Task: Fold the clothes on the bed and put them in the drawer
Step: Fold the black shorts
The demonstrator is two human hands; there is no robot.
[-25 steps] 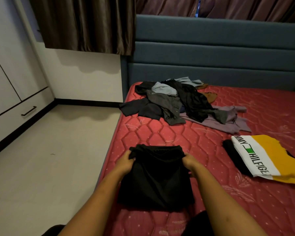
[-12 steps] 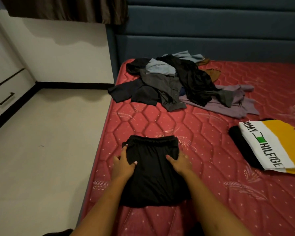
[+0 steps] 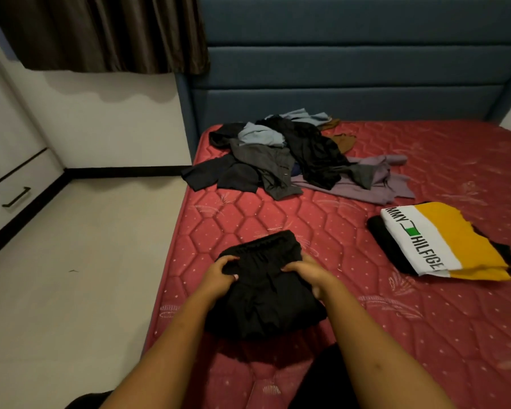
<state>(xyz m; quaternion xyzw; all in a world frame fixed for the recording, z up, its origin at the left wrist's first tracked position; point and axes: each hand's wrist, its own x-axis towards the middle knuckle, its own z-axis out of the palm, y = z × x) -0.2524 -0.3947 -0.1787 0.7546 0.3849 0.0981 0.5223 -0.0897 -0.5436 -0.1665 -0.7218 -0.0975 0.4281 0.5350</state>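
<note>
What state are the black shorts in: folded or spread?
Folded: the shorts lie as a compact bundle on the mattress, with the left hand and right hand gripping its sides.

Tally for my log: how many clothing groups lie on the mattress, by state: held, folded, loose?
Held: 1, the black garment, gripped by the left hand and the right hand.
Folded: 1, the folded stack, topped by a white-and-yellow shirt.
Loose: 1, the loose heap; its pieces cannot be counted.
Total: 3
</note>
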